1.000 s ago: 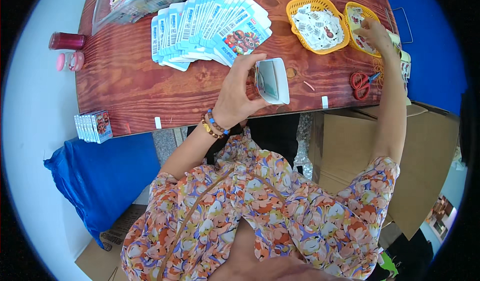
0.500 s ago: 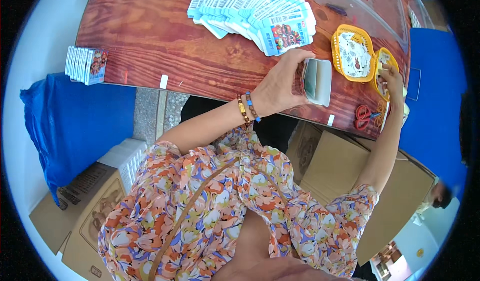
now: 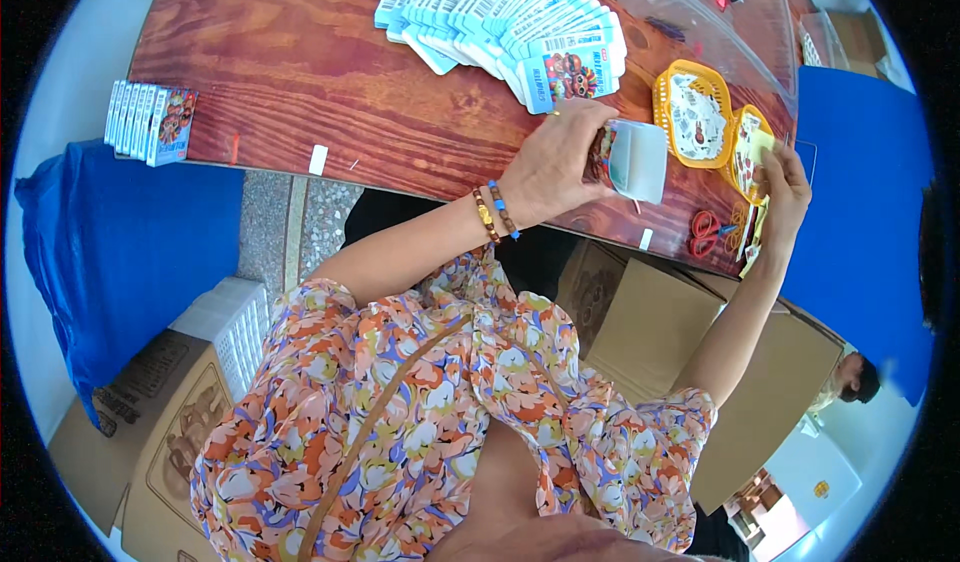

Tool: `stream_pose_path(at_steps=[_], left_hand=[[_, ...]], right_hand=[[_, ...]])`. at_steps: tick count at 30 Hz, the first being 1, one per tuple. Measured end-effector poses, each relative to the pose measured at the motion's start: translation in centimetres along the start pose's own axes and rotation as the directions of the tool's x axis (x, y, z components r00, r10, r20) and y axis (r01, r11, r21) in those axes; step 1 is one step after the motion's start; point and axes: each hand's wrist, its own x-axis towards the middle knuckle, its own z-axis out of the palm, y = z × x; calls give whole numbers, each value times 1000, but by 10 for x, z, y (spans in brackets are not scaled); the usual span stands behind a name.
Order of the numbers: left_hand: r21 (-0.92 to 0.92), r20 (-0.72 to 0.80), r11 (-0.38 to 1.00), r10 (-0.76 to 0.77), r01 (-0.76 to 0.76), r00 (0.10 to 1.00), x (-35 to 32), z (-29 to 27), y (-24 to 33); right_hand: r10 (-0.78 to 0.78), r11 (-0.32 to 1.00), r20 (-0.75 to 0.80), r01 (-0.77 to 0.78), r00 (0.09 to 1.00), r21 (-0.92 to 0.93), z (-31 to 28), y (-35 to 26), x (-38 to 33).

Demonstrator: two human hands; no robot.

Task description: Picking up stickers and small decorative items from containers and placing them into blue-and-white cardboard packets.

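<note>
My left hand (image 3: 555,162) is closed around a small open cardboard box (image 3: 642,162), white flap outward, above the table's near edge. My right hand (image 3: 785,187) is over the smaller yellow basket (image 3: 738,180), its fingers pinching a pale yellow slip (image 3: 763,146). Printed slips (image 3: 747,162) lie inside that basket. Beside it, a larger yellow basket (image 3: 662,92) contains many white printed pieces (image 3: 697,120). Below my right hand, red-handled scissors (image 3: 706,232) lie near tan rubber bands (image 3: 738,230).
A fanned pile of blue-and-white flat cartons (image 3: 500,22) covers the far middle of the wooden table (image 3: 300,72). Several small boxes (image 3: 150,122) stand in a row at the left edge. A clear plastic bin (image 3: 720,32) with colourful small items is far right. Cardboard boxes (image 3: 650,322) stand below.
My right hand has drawn back from inside the smaller basket, and the pale yellow slip now shows in its fingers. My left hand still holds the box. The whole view has shifted slightly.
</note>
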Motion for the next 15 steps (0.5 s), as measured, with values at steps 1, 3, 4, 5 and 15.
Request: stream_pose_path(at_steps=[1, 3, 4, 5, 15], left_hand=[[83, -11, 996, -15, 16, 1000, -1, -4, 1], [149, -6, 989, 9, -8, 1000, 1, -5, 6], [222, -9, 975, -9, 11, 1000, 1, -7, 8], [263, -3, 965, -18, 18, 1000, 3, -3, 10], [409, 67, 910, -98, 62, 993, 8, -6, 27]], right_hand=[[-41, 998, 62, 38, 997, 56, 21, -33, -21], [-100, 993, 135, 90, 986, 78, 49, -84, -62], [-188, 973, 183, 159, 965, 165, 66, -94, -75], [-132, 991, 200, 123, 971, 54, 70, -103, -89], [-281, 882, 330, 378, 901, -281, 98, -93, -109]])
